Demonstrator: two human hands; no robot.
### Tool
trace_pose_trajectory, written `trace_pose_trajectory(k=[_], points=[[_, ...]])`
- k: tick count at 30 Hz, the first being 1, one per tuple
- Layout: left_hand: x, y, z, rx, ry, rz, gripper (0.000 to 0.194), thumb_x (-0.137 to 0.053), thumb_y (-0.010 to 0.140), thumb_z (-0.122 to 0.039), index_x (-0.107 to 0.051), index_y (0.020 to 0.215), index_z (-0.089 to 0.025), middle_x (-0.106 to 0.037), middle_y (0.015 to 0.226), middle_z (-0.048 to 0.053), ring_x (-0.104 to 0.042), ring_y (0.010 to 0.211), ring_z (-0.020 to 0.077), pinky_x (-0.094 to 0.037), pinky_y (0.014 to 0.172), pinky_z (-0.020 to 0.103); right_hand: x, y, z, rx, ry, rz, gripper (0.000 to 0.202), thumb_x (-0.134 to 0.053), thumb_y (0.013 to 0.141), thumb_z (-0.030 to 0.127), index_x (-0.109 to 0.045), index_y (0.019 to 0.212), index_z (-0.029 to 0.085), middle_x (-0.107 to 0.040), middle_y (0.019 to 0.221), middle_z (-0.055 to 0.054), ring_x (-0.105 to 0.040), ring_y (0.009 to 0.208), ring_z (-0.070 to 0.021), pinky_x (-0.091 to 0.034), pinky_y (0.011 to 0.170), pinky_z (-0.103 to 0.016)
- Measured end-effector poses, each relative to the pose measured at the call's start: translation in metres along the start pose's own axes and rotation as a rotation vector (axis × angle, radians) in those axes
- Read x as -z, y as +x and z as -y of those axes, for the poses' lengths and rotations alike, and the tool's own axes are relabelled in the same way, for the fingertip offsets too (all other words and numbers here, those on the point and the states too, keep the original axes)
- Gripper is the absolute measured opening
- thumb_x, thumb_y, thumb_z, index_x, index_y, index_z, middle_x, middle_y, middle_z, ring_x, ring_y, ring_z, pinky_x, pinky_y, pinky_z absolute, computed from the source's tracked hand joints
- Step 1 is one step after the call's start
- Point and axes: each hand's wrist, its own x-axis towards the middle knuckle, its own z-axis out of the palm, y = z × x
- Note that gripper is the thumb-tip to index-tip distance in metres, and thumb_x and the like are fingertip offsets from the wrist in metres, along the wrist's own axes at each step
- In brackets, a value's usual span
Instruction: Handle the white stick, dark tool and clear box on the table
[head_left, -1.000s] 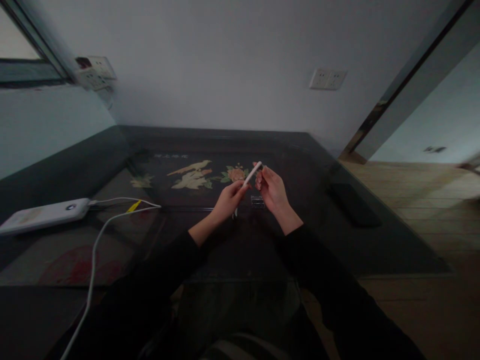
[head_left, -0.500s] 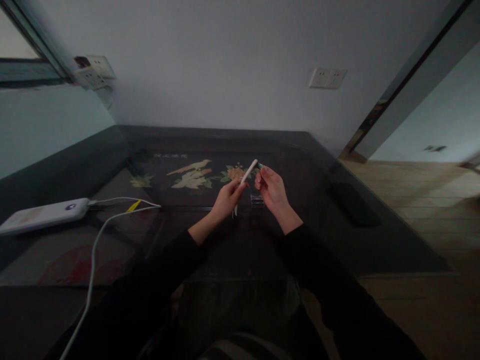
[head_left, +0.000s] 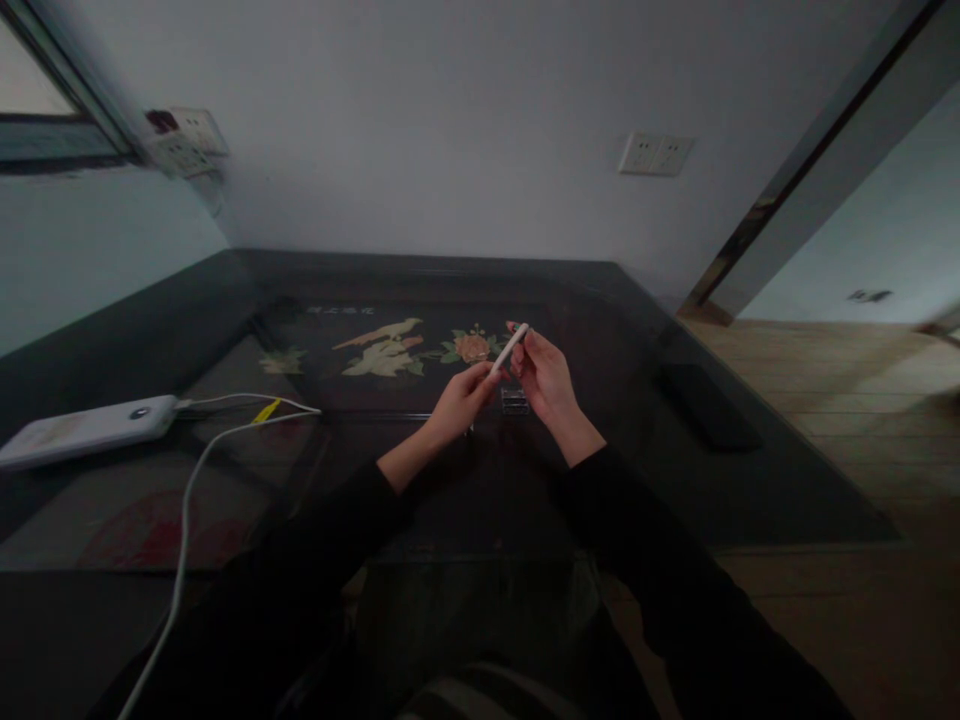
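Over the dark table, my left hand (head_left: 463,400) is closed round the lower part of a slim white pen-like stick (head_left: 511,349), which slants up to the right. My right hand (head_left: 547,378) has its thumb and fingers pinched together at the stick's upper end. Anything small between those fingertips is hidden. Just below, between my hands, a small clear case (head_left: 514,402) lies on the tabletop. A bit of something pale shows under my left hand, too small to name.
The dark glossy table (head_left: 465,490) has bird and flower pictures. At left lies a white power bank (head_left: 90,432) with a white cable (head_left: 185,520) and yellow tag (head_left: 267,411). A black flat object (head_left: 709,407) lies at right. Wall sockets (head_left: 656,154) are behind.
My left hand and the white stick have shifted slightly right, bringing its upper end against my right fingertips. The small green piece seen earlier at those fingertips no longer shows clearly.
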Motion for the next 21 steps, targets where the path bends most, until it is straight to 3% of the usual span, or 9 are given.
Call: trace_pose_trajectory(k=[8, 14, 21], points=[[0.003, 0.003, 0.0, 0.04, 0.016, -0.017, 0.031, -0.056, 0.094, -0.049, -0.061, 0.096, -0.018, -0.036, 0.055, -0.008, -0.031, 0.046, 0.0073, -0.025, 0.046, 0.02, -0.005, -0.001, 0.004, -0.026, 0.0, -0.005, 0.048, -0.082, 0.068, 0.063, -0.074, 0.096, 0.024, -0.044, 0.065, 0.004, -0.036, 0.057, -0.0113, -0.033, 0.055, -0.031], [0.008, 0.006, 0.002, 0.065, 0.045, -0.082, 0.025, -0.054, 0.096, -0.041, -0.062, 0.096, -0.018, -0.039, 0.057, -0.007, -0.034, 0.047, 0.008, -0.028, 0.048, 0.02, -0.008, -0.001, 0.004, 0.002, 0.026, 0.02, 0.045, -0.081, 0.069, 0.064, -0.06, 0.071, 0.024, -0.043, 0.062, 0.004, -0.037, 0.056, -0.0117, -0.031, 0.055, -0.031], [0.011, 0.006, 0.005, 0.049, 0.111, -0.138, 0.023, -0.054, 0.097, -0.037, -0.065, 0.1, -0.017, -0.041, 0.056, -0.007, -0.036, 0.048, 0.0085, -0.027, 0.049, 0.021, -0.009, -0.002, 0.005, -0.021, 0.039, 0.025, 0.047, -0.084, 0.066, 0.064, -0.059, 0.075, 0.025, -0.044, 0.062, 0.005, -0.037, 0.057, -0.0116, -0.032, 0.054, -0.029]])
